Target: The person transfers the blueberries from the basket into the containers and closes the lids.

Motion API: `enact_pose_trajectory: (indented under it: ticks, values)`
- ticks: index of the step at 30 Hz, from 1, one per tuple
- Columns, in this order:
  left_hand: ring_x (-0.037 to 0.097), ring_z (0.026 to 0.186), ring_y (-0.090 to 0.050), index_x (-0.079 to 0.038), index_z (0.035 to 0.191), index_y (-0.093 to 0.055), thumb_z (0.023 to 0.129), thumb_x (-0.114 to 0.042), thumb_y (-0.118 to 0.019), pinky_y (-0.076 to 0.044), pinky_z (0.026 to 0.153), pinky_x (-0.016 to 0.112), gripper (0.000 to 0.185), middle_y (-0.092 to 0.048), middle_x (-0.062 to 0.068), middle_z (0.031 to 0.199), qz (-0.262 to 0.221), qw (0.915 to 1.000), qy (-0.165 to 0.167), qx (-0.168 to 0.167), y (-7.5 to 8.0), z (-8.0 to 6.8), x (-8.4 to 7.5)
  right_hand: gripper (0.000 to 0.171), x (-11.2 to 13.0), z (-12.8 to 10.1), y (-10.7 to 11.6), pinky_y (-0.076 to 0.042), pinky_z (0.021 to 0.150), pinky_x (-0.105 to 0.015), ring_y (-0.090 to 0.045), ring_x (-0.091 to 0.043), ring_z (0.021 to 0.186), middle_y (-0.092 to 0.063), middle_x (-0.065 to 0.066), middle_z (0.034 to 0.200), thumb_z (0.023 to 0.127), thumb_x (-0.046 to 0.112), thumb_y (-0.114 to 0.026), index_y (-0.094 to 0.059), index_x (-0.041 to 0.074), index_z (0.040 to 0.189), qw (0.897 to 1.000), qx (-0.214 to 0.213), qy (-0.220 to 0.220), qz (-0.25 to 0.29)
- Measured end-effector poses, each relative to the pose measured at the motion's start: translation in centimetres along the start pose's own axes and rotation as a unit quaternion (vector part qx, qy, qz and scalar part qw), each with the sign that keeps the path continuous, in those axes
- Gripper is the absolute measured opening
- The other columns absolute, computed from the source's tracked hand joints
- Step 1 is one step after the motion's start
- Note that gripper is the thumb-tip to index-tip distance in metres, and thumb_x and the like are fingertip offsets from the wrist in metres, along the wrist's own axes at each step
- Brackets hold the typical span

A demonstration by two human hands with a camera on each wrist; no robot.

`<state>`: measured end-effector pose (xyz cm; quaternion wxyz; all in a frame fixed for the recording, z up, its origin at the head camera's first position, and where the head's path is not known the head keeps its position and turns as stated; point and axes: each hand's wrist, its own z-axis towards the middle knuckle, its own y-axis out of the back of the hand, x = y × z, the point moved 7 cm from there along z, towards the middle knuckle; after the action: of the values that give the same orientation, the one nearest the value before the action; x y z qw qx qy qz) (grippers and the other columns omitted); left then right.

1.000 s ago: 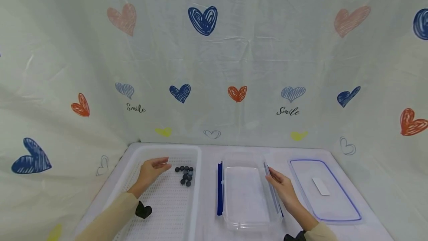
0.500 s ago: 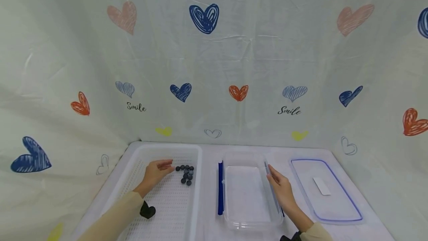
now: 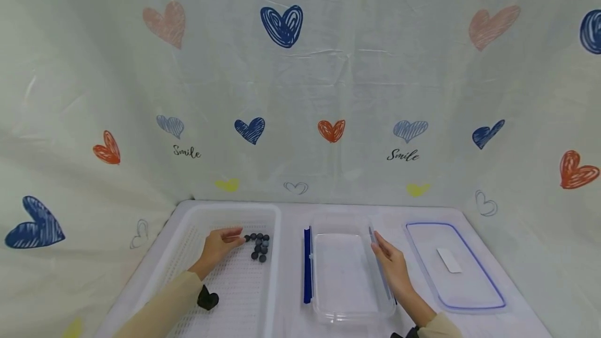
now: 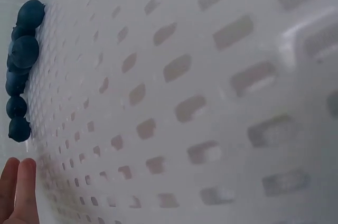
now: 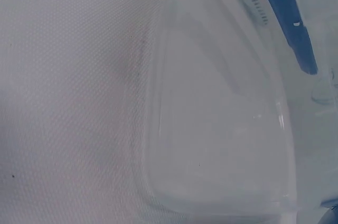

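Note:
Dark blueberries point(image 3: 258, 242) lie in a loose cluster toward the far right of a white perforated basket point(image 3: 277, 275). Over the basket floor, my left hand point(image 3: 218, 246) reaches in from the left with fingers extended, thumb tip right at the leftmost berry. The left wrist view has two straight fingers point(image 4: 25, 182) just short of the nearest blueberry point(image 4: 19, 129). On the other side, my right hand point(image 3: 393, 265) rests fingers and thumb against the right flap of a clear plastic container point(image 3: 345, 317). The right wrist view shows this container's wall point(image 5: 211, 129), with the hand mostly hidden.
A clear lid point(image 3: 474, 291) with a blue seal and a white label point(image 3: 449, 260) lies flat on the table right of the container. The container's left blue flap point(image 3: 307, 265) hangs folded outward. A heart-patterned curtain point(image 3: 300, 82) encloses the table behind and at the sides.
My left hand has moved a little to the right, up to the leftmost blueberry. The right hand stays at the container's side, and the head view has shifted slightly.

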<state>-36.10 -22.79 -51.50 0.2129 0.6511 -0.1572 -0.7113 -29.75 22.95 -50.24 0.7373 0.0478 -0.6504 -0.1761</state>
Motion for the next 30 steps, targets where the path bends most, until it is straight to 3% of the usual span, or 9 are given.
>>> enact_pose_trajectory:
  ticks: [9,30]
  values:
    - [0.036,0.102,-0.068,0.006,0.118,-0.069,0.084,-0.007,-0.080,-0.055,0.090,0.044,0.038,-0.069,0.023,0.116,0.016,0.9997,-0.011,-0.012,-0.3,0.4,0.5,0.047,-0.2,0.2,-0.1,-0.035,0.088,-0.001,-0.042,-0.032,0.135,-0.045,-0.021,0.146,0.103,0.017,-0.057,-0.046,-0.005,0.144,1.000,-0.002,0.011,-0.007]
    - [0.033,0.096,-0.070,0.005,0.108,-0.073,0.082,0.000,-0.080,-0.056,0.086,0.042,0.028,-0.072,0.020,0.105,0.027,0.9988,-0.027,-0.031,-1.4,0.6,0.4,0.047,0.1,0.0,0.0,-0.035,0.089,-0.002,-0.044,-0.032,0.133,-0.046,-0.021,0.146,0.104,0.018,-0.055,-0.046,-0.004,0.145,0.999,0.001,0.028,-0.018]
